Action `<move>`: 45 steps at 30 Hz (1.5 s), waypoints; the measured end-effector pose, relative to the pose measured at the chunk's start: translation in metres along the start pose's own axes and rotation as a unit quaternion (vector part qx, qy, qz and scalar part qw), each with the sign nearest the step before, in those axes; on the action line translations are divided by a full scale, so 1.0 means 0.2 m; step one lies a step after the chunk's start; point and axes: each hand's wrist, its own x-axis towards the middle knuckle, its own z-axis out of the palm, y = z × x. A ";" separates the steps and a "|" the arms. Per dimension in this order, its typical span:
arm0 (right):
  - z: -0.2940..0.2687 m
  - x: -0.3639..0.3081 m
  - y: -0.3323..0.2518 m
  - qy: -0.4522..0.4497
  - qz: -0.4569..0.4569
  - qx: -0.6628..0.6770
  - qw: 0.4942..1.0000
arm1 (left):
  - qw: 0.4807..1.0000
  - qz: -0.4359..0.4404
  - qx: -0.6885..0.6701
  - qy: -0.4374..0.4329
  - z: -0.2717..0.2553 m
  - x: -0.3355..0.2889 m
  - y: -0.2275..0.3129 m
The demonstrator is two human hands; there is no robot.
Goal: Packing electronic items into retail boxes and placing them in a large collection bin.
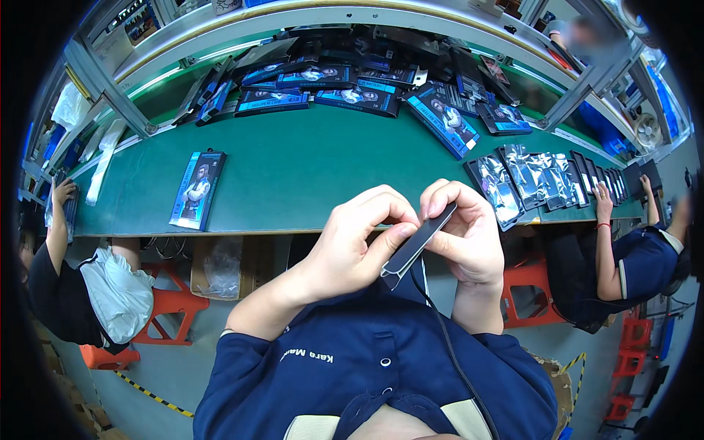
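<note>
Both my hands are raised in front of my chest, just off the table's near edge, around a slim dark cardboard box (419, 242). The box is tilted, and its lower end gapes open with pale edges showing. My left hand (359, 238) pinches its left side between thumb and fingers. From the right, my right hand (469, 231) grips its upper end, with fingertips curled close to those of my left hand. What the box contains is hidden. On the green table (293, 172) to the left lies a printed blue-and-black box (198, 189).
A heap of similar printed boxes (356, 95) fills the table's back. At the right lie black trays with shiny film-wrapped pieces (524, 180). Co-workers sit at the left (77, 286) and right (638, 264). A shelf beam (345, 22) crosses above; a black cable (447, 341) hangs before me.
</note>
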 end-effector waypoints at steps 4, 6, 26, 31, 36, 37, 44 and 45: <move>0.03 0.00 -0.01 0.006 -0.024 -0.048 0.999 | 0.995 0.026 0.088 -0.032 -0.06 0.03 0.01; 0.05 0.00 0.00 0.052 -0.007 -0.017 0.998 | 0.990 0.032 0.137 -0.013 -0.11 0.06 0.01; 0.05 0.04 0.12 0.133 -0.028 0.046 0.990 | 0.932 -0.235 -0.273 0.025 -0.09 0.08 -0.14; -0.01 0.05 0.11 0.274 -0.107 0.100 0.951 | 0.962 -0.140 -0.105 0.210 -0.21 0.09 -0.23; -0.14 0.17 0.28 0.328 0.008 0.207 0.922 | 0.907 -0.032 0.417 -0.035 0.00 0.06 -0.18; -0.12 0.18 0.28 0.279 0.050 0.240 0.928 | 0.873 -0.088 0.476 -0.065 0.03 0.05 -0.26; -0.77 -0.26 0.28 0.364 -0.006 -0.774 0.518 | 0.846 -0.141 0.453 -0.241 -0.17 0.05 -0.45; -0.82 -0.32 0.34 0.397 0.011 -0.714 0.577 | 0.848 -0.141 0.456 -0.232 -0.13 0.08 -0.45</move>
